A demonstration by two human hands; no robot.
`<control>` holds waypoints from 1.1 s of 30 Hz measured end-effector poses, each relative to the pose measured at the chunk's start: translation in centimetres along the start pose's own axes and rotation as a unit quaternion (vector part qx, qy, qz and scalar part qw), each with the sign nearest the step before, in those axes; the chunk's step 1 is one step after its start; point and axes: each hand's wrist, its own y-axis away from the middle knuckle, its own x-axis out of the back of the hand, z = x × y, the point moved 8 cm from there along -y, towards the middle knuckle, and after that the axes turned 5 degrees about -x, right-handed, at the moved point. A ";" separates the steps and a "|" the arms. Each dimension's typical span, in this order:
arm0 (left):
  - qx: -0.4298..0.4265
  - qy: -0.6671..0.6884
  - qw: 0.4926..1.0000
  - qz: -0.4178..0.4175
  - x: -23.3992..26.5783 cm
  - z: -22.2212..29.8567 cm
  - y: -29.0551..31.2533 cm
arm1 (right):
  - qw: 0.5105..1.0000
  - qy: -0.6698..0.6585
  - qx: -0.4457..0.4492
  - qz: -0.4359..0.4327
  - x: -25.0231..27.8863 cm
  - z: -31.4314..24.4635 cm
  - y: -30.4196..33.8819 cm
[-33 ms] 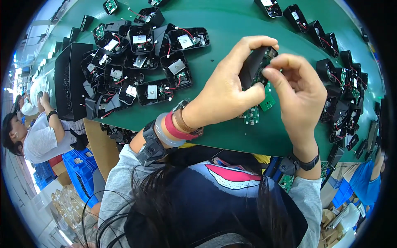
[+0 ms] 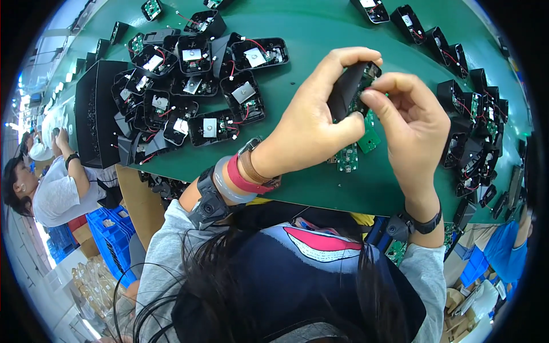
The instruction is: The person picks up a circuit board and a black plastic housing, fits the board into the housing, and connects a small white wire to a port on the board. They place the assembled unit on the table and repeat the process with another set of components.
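Observation:
My left hand (image 2: 311, 117) is wrapped round a black plastic housing (image 2: 343, 94), holding it tilted above the table with its open side turned to the right. Parts of a green circuit board show inside that side. At this opening, the thumb and forefinger of my right hand (image 2: 417, 123) are pinched together, and a speck of red shows by the tips. Whatever they grip is too small to make out; the other fingers are curled. Beneath my hands, green circuit boards (image 2: 369, 140) lie on the green table, partly covered by my fingers.
Left of my hands, several open black housings (image 2: 210, 127) with circuit boards and red wires lie piled beside a large black box (image 2: 94, 114). More housings (image 2: 480, 120) are heaped at the right. At far left sits another person (image 2: 57, 191), near blue crates (image 2: 111, 234).
Both hands and the housing have shifted very slightly left. The grips look the same.

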 end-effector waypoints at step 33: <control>0.066 0.160 0.982 0.079 0.7 -0.9 0.3 | 0.977 -0.127 -0.113 -0.132 -1.9 2.8 -0.5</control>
